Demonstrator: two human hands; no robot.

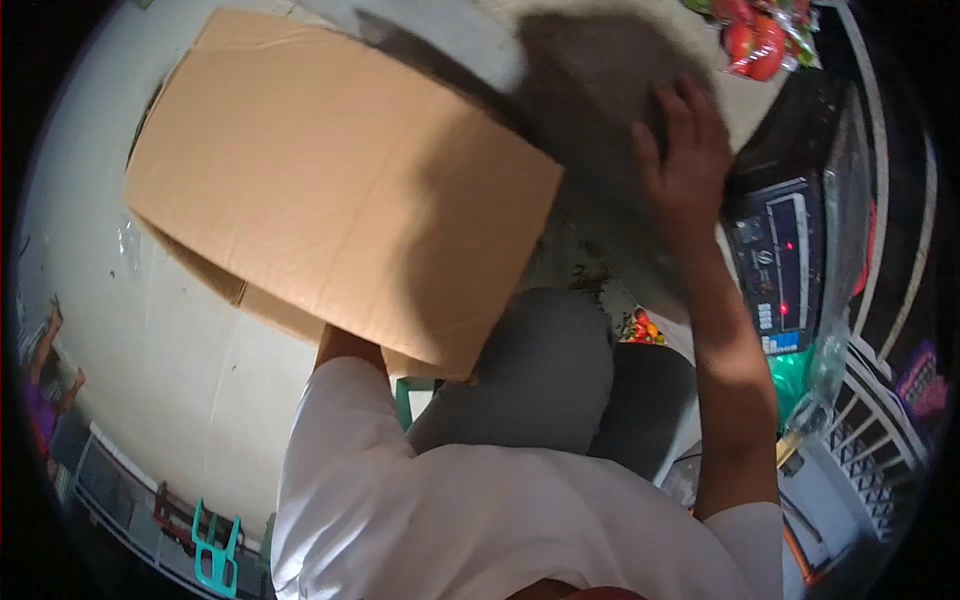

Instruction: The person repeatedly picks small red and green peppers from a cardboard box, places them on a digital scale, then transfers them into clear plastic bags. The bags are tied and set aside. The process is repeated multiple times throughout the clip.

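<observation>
A large brown cardboard box (330, 190) fills the upper left, tilted, with its open side toward me. My left forearm (352, 352) reaches in under its near edge, and the hand itself is hidden inside, so its fingers do not show. Over a grey, shadowed surface (600, 110) to the right of the box is my right hand (688, 160). Its fingers are stretched and a little apart, with nothing visible in them. Whether that hand touches the surface is hard to make out. A black digital scale (785, 245) with red lights stands beside my right wrist.
Red vegetables in clear plastic (755, 45) lie at the top right. Small red and yellow vegetables (642, 326) show beyond my knees. A green plastic bag (792, 380) hangs below the scale. White rack bars (870, 430) stand at right, a green plastic chair (215, 550) at lower left.
</observation>
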